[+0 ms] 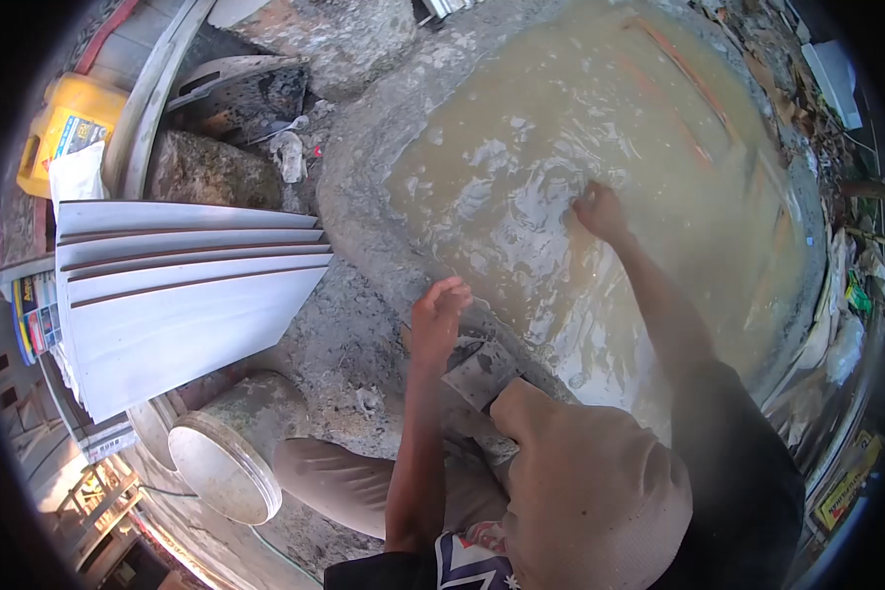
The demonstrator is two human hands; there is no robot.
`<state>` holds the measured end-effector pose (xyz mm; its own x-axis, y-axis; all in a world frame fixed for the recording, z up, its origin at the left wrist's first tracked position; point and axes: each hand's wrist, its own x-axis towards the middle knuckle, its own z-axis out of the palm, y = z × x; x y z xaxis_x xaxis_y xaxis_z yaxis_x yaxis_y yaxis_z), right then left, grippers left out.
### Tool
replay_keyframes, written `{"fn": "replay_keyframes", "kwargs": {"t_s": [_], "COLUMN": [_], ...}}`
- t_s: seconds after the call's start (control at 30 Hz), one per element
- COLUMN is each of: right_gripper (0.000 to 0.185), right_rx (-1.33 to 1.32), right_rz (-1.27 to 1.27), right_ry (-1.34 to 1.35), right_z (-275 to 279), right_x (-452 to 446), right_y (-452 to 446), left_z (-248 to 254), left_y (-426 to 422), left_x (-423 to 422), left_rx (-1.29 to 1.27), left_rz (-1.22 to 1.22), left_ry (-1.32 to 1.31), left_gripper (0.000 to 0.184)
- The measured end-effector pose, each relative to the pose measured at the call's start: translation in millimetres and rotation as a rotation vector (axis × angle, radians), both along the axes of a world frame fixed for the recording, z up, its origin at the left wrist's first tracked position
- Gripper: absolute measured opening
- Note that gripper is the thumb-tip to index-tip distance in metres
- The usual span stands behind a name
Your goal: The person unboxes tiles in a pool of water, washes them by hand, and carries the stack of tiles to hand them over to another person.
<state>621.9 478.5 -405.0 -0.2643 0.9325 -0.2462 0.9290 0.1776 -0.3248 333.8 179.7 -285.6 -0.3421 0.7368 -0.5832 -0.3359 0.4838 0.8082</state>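
Observation:
Murky brown water (521,167) fills a wide pool with a rough grey cement rim (364,206). My right hand (600,211) is at the water's surface near the middle of the pool, its fingers curled together; whatever they may hold is too small to make out. Ripples and pale foam lie around it. My left hand (441,310) is raised near the pool's near left edge, fingers bent and partly apart, with nothing seen in it. Below it, a grey block (482,374) sits beside my knee.
Several white tiles (187,334) stand stacked at the left. Behind them is a yellow jerrycan (74,128). A round whitish bucket (224,467) lies tilted at the lower left. Rocks (211,172) line the upper left; debris (841,295) lies along the right side.

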Motion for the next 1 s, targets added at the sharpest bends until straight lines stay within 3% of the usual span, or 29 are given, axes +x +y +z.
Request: {"fn": "replay_keyframes", "kwargs": {"t_s": [0.17,0.23,0.33,0.4,0.53,0.63,0.7,0.77,0.83,0.9,1.0], "right_gripper": [0.072,0.073,0.069,0.067,0.059,0.052,0.044,0.037,0.034,0.032,0.037], "right_rx": [-0.154,-0.268,-0.38,-0.413,-0.507,-0.449,-0.484,-0.507,-0.505,-0.457,-0.184], "right_rz": [-0.09,-0.068,0.057,0.146,0.321,0.418,0.413,0.436,0.378,0.232,-0.11], "right_ry": [0.295,0.293,0.096,0.133,0.153,0.313,0.139,0.047,0.031,0.018,0.026], "right_z": [-12,-20,-20,-22,-47,-53,-9,-30,1,16,27], "right_x": [-115,-160,-212,-231,-232,-211,-183,-144,-101,-57,-6], "right_y": [-68,-71,-82,-100,-143,-160,-163,-169,-157,-152,-141], "left_z": [1,5,5,6,6,-4,-15,-16,-6,-26,-38], "left_y": [-18,-26,-37,-40,-49,-53,-55,-54,-46,-44,-32], "left_x": [-22,-25,-25,-20,-8,-5,-7,-11,-14,-18,-27], "left_rx": [-0.021,-0.024,-0.078,-0.104,-0.109,-0.05,-0.059,-0.016,-0.079,0.025,-0.061], "left_rz": [0.123,0.227,0.256,0.271,0.248,0.237,0.269,0.334,0.332,0.368,0.22], "left_ry": [0.037,0.052,0.023,0.001,0.013,0.024,-0.008,-0.106,-0.029,0.163,0.762], "left_gripper": [0.044,0.038,0.043,0.041,0.039,0.038,0.037,0.037,0.035,0.037,0.038]}}
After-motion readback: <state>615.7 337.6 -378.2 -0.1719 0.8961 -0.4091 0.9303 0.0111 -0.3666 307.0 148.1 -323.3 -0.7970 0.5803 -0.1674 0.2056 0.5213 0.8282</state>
